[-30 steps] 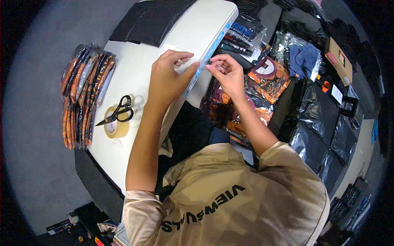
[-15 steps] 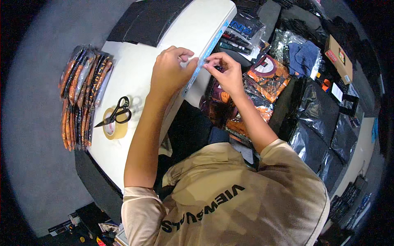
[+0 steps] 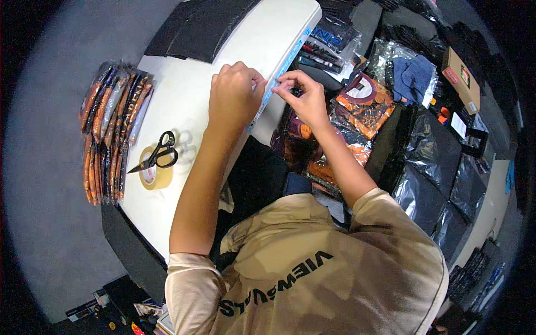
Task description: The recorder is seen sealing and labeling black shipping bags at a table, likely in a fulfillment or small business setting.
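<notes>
Over the near edge of the white table (image 3: 192,84), my left hand (image 3: 237,95) is closed, its fingers curled toward the thumb. My right hand (image 3: 307,99) is pinched just to its right, thumb and fingertips together. Anything in either pinch is too small or hidden to make out. Between the hands runs a blue printed strip (image 3: 287,61) along the table's edge; the right fingertips are at or just over it. Black-handled scissors (image 3: 159,155) lie across a roll of tan tape (image 3: 162,180) on the table, left of my left forearm.
Two rows of orange and black bagged packets (image 3: 114,123) stand at the table's left edge. Black sheets (image 3: 204,28) lie on its far end. To the right are orange bagged garments (image 3: 365,106), black plastic-wrapped packs (image 3: 432,151) and a cardboard box (image 3: 460,78).
My left hand has turned slightly, its fingers curling in further. My right hand has shifted a little left, closer to the strip and the left hand.
</notes>
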Demonstrator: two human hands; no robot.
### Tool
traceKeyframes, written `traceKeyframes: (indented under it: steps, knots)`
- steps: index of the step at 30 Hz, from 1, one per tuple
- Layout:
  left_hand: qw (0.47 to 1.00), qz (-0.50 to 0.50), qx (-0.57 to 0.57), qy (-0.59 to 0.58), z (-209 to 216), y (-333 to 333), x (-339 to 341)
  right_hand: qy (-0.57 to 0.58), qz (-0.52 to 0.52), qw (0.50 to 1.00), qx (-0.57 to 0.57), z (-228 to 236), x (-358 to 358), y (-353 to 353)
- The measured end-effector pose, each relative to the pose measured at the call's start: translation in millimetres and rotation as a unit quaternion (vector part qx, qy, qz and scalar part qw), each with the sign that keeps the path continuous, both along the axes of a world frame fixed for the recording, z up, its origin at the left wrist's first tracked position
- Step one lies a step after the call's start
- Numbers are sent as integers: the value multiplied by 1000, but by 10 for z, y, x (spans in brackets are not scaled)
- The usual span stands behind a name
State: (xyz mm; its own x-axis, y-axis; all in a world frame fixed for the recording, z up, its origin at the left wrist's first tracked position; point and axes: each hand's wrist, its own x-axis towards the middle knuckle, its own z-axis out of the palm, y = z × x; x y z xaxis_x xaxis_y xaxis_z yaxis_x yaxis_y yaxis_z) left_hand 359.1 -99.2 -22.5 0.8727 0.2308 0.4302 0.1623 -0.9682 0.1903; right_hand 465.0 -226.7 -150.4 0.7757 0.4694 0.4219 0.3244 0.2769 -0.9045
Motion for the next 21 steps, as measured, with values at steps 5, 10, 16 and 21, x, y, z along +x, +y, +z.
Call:
traceKeyframes:
  steps: [5, 10, 16, 21]
  knots:
    - [999, 0, 33, -11, -20, -23, 3, 15, 4, 1000, -9, -48, 17, 55]
    - [999, 11, 39, -1, -5, -38, 18, 34, 25, 999, 29, -156, 82, 146]
    - [999, 21, 31, -4, 0, -39, 39, 74, -43, 996, 32, -222, 136, 223]
    - [1000, 25, 8, 8, 5, -50, 61, 120, -68, 990, 34, -372, 233, 259]
